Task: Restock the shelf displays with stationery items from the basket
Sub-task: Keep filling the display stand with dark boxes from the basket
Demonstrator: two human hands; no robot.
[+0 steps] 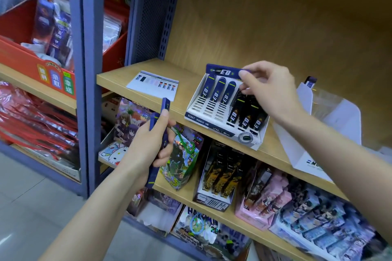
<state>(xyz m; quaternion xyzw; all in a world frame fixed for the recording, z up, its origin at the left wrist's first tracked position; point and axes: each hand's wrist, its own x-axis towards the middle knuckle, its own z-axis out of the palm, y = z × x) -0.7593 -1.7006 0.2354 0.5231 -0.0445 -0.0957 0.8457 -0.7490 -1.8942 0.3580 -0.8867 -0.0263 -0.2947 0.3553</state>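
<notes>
A left hand (148, 144) grips a few slim blue packs (165, 104), held upright just below the shelf (148, 66) edge. The right hand (270, 89) pinches the right end of the header (222, 72) on a display (212, 122) standing on the shelf, part filled with blue and black packs. The packs look light, stiff and slick, so they are best held by the long edges, near the middle.

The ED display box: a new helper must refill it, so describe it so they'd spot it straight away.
On the upper wooden shelf, right of the blue perforated upright, stands a white stepped display box. Unlike the flat white card on its left, it has a blue ED header and holds blue packs in its left slots, black packs in its right.
</notes>
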